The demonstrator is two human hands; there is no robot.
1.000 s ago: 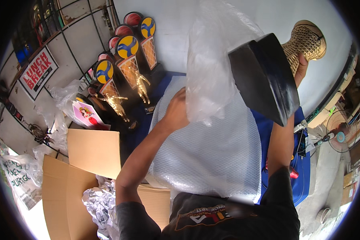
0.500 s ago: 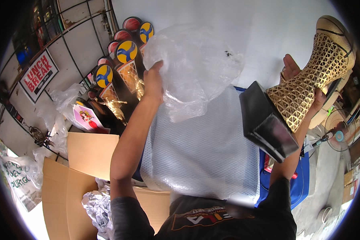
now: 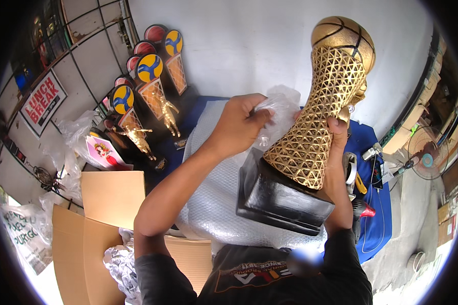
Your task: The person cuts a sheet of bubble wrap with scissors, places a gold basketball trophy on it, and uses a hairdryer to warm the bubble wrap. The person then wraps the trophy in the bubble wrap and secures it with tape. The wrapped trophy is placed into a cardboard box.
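Note:
A gold basketball trophy [image 3: 310, 112] with a lattice net body and a black base leans upright in front of me, ball end up. My right hand [image 3: 338, 134] grips it around the net from the right; part of that hand is hidden behind it. My left hand [image 3: 244, 119] pinches a bunched clear plastic bag [image 3: 280, 109] just left of the trophy. Below both lies a sheet of bubble wrap [image 3: 208, 203] over the blue-covered table [image 3: 381, 213]; the trophy's base hides part of the sheet.
Several ball-topped trophies [image 3: 150, 68] stand at the back left. An open cardboard box [image 3: 91, 249] with crumpled paper [image 3: 123, 267] is at the near left. Tools, including a red-tipped one [image 3: 366, 209], lie at the table's right. A fan [image 3: 426, 155] stands farther right.
The trophy has come left to the middle in my right hand, turning more upright. My left hand has moved right, and the spread plastic bag is now bunched up beside the trophy.

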